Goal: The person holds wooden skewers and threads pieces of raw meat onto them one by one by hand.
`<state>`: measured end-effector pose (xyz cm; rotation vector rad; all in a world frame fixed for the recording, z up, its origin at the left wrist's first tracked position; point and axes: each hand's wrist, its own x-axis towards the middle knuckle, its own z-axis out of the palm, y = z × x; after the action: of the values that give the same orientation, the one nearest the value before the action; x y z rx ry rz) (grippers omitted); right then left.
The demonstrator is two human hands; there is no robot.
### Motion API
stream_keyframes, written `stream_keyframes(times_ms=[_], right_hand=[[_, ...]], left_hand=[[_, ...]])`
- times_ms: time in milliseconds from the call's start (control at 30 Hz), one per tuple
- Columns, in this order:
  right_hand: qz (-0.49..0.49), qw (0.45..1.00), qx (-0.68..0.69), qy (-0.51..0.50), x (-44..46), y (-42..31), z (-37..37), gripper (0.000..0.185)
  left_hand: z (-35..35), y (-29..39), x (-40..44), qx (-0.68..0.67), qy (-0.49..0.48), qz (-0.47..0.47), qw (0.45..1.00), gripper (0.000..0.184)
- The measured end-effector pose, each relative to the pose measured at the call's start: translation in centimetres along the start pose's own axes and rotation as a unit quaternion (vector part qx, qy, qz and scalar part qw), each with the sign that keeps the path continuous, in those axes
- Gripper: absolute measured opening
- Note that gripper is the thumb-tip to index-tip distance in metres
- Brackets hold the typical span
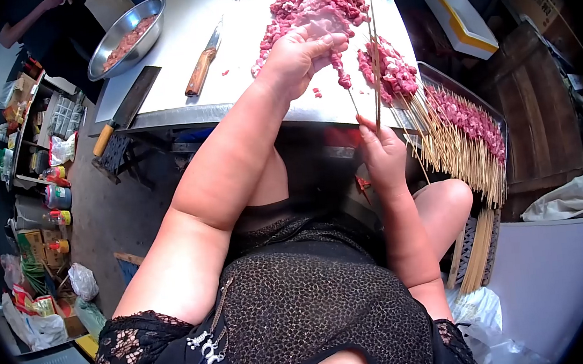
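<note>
My right hand is closed round the lower end of a bamboo skewer with several pink meat pieces threaded on its upper part. Bare bamboo sticks also rise from this hand. My left hand reaches over the table, its thumb and fingers pinched round meat at the skewer's top; the fingertips are partly hidden. Just beyond it lies a heap of raw meat chunks. Finished meat skewers lie on the table's right edge, close to my right hand.
More meat skewers fill a metal tray at the right. On the white table are a wooden-handled knife, a cleaver and a steel bowl of meat. Bare sticks stand lower right. Another person stands far left.
</note>
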<state>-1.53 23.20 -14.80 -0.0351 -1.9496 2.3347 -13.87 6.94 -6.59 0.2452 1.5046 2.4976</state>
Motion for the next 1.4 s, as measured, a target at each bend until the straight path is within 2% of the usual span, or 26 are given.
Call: stream_keyframes(times_ms=[100, 333, 400, 533, 733, 800, 933, 967, 1000, 1067, 1133, 1167, 1233, 1267, 1300, 1333, 1400], right_hand=[[0.007, 1.000, 0.007, -0.002, 0.1, 0.0, -0.4, 0.022], [-0.022, 0.994, -0.108, -0.002, -0.7, -1.4, -2.4, 0.023], [-0.061, 0.993, -0.095, 0.023, -1.0, -1.6, -1.9, 0.020], [-0.005, 0.999, -0.033, 0.002, -1.3, -2.3, -1.3, 0.021], [0.018, 1.000, -0.002, -0.018, -0.9, -3.3, 1.0, 0.022], [0.050, 0.996, 0.072, -0.026, -0.9, -3.2, 1.4, 0.022], [0.021, 0.998, 0.056, -0.025, -1.3, -2.4, 1.8, 0.022], [-0.046, 0.994, -0.095, -0.005, -1.8, -2.2, 1.7, 0.021], [-0.112, 0.963, -0.243, 0.016, -2.1, -2.1, 1.6, 0.021], [-0.166, 0.945, -0.280, 0.017, -2.7, -2.5, 2.0, 0.020], [-0.164, 0.958, -0.236, 0.008, -2.6, -2.7, 2.3, 0.020], [-0.162, 0.958, -0.236, 0.009, -2.7, -2.8, 2.5, 0.020], [-0.094, 0.978, -0.187, -0.005, -2.8, -2.9, 2.9, 0.019], [-0.094, 0.978, -0.186, -0.007, -2.8, -2.8, 3.1, 0.019], [-0.071, 0.986, -0.153, -0.016, -2.9, -2.7, 3.2, 0.021], [-0.046, 0.991, -0.120, -0.023, -3.0, -2.5, 3.2, 0.022], [-0.035, 0.996, -0.083, 0.022, -2.8, -2.4, 2.9, 0.022]], left_hand=[[-0.2, 0.4, -0.2, -0.036, 0.000, -0.003, 0.999, 0.021], [0.5, 0.5, -0.8, -0.035, -0.033, -0.021, 0.999, 0.027], [0.9, 0.0, -0.9, -0.039, -0.044, -0.021, 0.998, 0.027], [1.5, -0.3, -1.1, -0.047, -0.028, -0.016, 0.998, 0.024], [0.7, -0.4, -1.7, -0.067, -0.068, -0.031, 0.995, 0.025], [0.6, -0.6, -1.7, -0.089, -0.064, -0.027, 0.994, 0.025], [0.8, -0.2, -1.9, -0.088, 0.003, -0.021, 0.996, 0.023], [0.8, -0.1, -1.7, -0.131, 0.028, -0.022, 0.991, 0.022], [0.9, -0.1, -1.5, -0.173, 0.051, -0.023, 0.983, 0.022], [1.2, -0.5, -1.4, -0.172, 0.020, -0.045, 0.984, 0.023], [1.2, -0.4, -2.0, -0.197, -0.031, -0.030, 0.979, 0.020], [2.1, 0.1, -2.5, -0.178, 0.010, -0.056, 0.982, 0.023], [2.3, 0.1, -2.7, -0.176, 0.013, -0.069, 0.982, 0.025], [2.2, 0.2, -2.7, -0.174, 0.014, -0.079, 0.982, 0.029], [1.2, -0.3, -2.2, -0.104, -0.022, -0.088, 0.990, 0.044], [1.1, -0.4, -2.2, -0.105, -0.021, -0.087, 0.990, 0.044], [1.0, -0.4, -1.9, -0.183, -0.087, -0.097, 0.974, 0.068]])
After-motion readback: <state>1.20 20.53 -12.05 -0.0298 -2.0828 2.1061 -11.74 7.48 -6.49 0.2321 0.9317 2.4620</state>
